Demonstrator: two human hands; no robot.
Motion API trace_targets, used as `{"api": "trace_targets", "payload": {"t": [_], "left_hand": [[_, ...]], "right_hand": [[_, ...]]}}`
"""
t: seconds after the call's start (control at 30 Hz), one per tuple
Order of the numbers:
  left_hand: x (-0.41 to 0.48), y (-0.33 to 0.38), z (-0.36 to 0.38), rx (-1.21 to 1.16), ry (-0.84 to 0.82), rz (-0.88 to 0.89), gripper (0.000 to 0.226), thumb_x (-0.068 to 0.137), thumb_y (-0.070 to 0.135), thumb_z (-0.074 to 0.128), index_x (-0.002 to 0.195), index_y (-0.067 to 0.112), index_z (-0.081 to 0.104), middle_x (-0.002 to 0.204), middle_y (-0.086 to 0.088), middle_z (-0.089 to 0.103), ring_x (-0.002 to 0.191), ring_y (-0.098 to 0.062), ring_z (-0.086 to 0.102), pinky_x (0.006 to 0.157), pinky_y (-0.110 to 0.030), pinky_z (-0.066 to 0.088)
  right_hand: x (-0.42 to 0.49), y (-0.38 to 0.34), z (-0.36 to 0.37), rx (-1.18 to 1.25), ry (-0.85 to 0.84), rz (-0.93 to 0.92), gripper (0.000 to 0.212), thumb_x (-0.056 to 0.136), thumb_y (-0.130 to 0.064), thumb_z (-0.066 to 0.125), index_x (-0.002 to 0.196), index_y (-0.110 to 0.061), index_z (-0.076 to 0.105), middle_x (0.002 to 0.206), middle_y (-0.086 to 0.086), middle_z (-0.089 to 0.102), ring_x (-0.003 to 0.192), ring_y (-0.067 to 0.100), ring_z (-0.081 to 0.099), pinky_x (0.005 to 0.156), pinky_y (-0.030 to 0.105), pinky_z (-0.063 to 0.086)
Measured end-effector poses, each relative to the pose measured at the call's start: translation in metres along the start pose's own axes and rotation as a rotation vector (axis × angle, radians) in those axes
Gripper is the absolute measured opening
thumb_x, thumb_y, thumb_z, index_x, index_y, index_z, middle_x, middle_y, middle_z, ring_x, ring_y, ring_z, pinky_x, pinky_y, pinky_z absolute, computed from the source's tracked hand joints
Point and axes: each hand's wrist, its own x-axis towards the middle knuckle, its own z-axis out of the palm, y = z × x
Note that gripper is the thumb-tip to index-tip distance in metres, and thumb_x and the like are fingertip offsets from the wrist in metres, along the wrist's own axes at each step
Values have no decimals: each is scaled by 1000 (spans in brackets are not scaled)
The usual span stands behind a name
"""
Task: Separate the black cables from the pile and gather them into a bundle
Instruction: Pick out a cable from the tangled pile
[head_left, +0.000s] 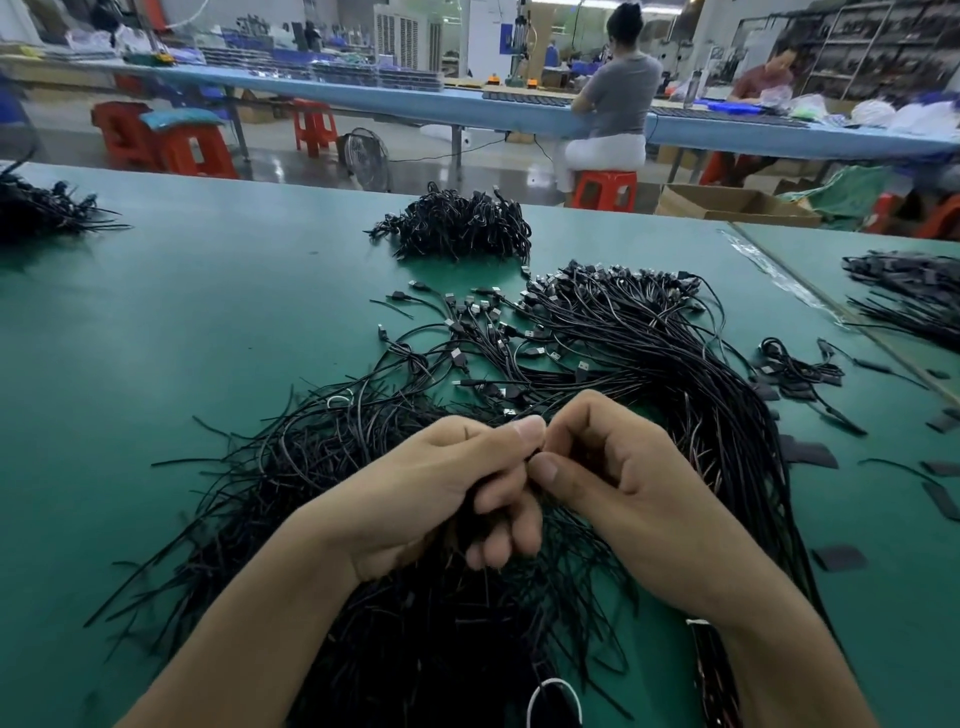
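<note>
Left hand (441, 493) has its grip clamped round a bunch of black cables (415, 623) near the surface's (208, 338) front edge, with the right hand (613, 478) pinching at the same bunch. The loose pile (649, 358) stretches ahead and rightward, so the right hand's closer.

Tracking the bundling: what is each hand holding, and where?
The left hand grips a bunch of black cables partway along their length; the right hand pinches a strand of them beside the left thumb.
</note>
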Motion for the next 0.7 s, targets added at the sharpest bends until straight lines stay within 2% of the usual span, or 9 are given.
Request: {"api": "trace_targets", "payload": {"t": [0.13,0.23,0.3,0.37,0.43,0.5,0.57,0.63,0.7], "left_hand": [[9,-8,8,155,279,97,54,90,49,57,45,20,51,53,-3,59,43,-11,51,44,-17,41],[17,-14,9,293,441,207,47,89,38,60,47,19,53,52,2,48,54,-13,46,59,-23,43],[17,-12,10,78,337,148,33,87,34,53,59,22,65,62,4,59,64,-11,57,63,-30,52],[14,-10,14,-190,90,23,38,91,38,41,80,20,72,78,-2,69,72,-16,67,63,-38,58],[13,-12,13,-241,18,-58,48,93,46,35,88,16,72,75,-8,69,63,-18,67,49,-29,54],[14,-13,12,-173,87,-79,53,96,51,34,83,14,69,64,-9,65,41,-13,53,36,-15,38],[16,-16,10,-42,233,-54,47,98,50,39,77,18,66,63,-14,65,32,-10,38,34,-10,25],[18,-18,7,140,366,-7,44,101,46,43,70,23,66,60,-12,65,30,-11,33,35,-10,21],[19,-20,4,232,429,37,48,101,43,45,65,23,69,50,-5,57,30,-9,31,33,-12,20]], "right_hand": [[1,1,3,-52,32,-3,13,96,-27,58,85,-29,52,76,1,68,71,23,64,66,52,52],[0,1,5,-94,85,-30,17,97,-23,61,84,-30,52,76,5,64,69,30,60,60,54,49],[1,-2,9,-142,129,-76,19,96,-22,62,83,-31,51,77,2,62,66,23,58,58,47,49],[2,-4,14,-163,170,-103,17,93,-24,62,83,-31,50,80,-2,63,67,18,59,59,42,51],[3,-5,16,-184,206,-124,15,91,-25,61,83,-31,50,83,-4,64,69,15,61,59,32,52],[3,-3,14,-196,216,-144,18,92,-20,64,83,-29,51,80,-5,65,62,10,61,52,18,47],[4,-1,12,-204,204,-136,19,93,-12,67,83,-23,55,75,-6,67,57,5,60,52,10,43],[5,3,11,-234,208,-91,16,91,-13,69,81,-22,60,74,-11,68,62,3,62,56,9,44],[7,8,8,-229,233,-31,10,91,-24,68,82,-26,64,75,-12,68,67,5,63,59,14,47]]}}
